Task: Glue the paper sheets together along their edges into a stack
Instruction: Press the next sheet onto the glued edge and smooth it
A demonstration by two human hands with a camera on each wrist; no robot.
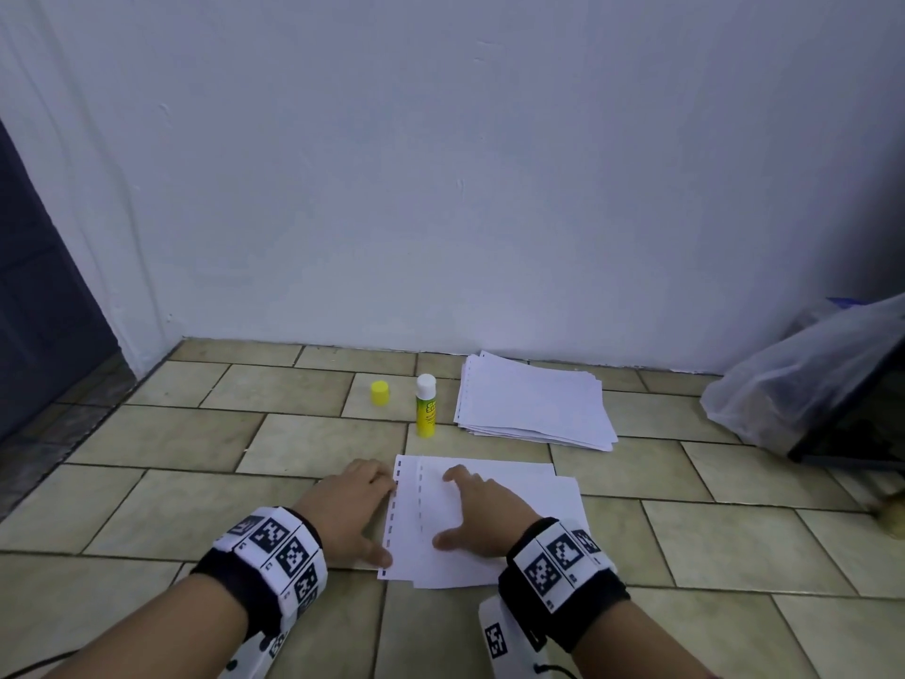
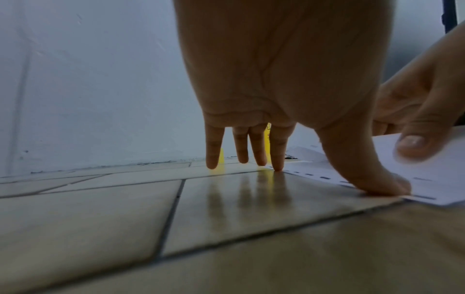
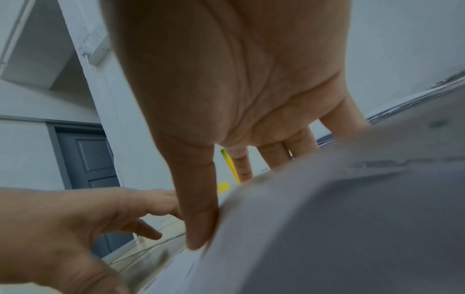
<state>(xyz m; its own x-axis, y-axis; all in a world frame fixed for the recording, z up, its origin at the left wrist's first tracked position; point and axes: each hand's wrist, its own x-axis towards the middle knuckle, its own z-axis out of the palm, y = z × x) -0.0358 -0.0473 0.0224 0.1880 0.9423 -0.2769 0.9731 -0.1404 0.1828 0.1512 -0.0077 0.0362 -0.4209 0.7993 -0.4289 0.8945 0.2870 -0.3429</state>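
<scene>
Both hands lie low in the head view, at the lower middle of the frame, on two white sheets of paper [image 1: 514, 487] that rest on the tiled floor [image 1: 205, 443]. Spread wide, the right hand [image 1: 482, 519] presses flat on the upper sheet with straight fingers and the thumb stretched out toward the near edge. To its left, the left hand [image 1: 347, 509] stands at the punched edge of the sheets, fingers straight and slightly fanned; in the left wrist view its fingertips [image 2: 278, 168] touch down at the paper's edge and the thumb presses the border with its row of small dark slots. Neither hand grips anything. The upper sheet sits a little askew, so the lower one shows along the right side.

Higher in the frame, near the foot of the pale plaster wall [image 1: 489, 164], a thicker pile of paper [image 1: 534, 404] lies loosely fanned, its punched edge facing left. Just left of the pile an upright glue stick [image 1: 426, 406] shows a yellow tube and a white end, and its round yellow cap [image 1: 380, 393] stands apart, further left. The glazed beige tiles are rectangular, laid in a staggered pattern with dark joints. At the right edge a crinkled clear plastic bag [image 1: 803, 370] slumps over something dark
</scene>
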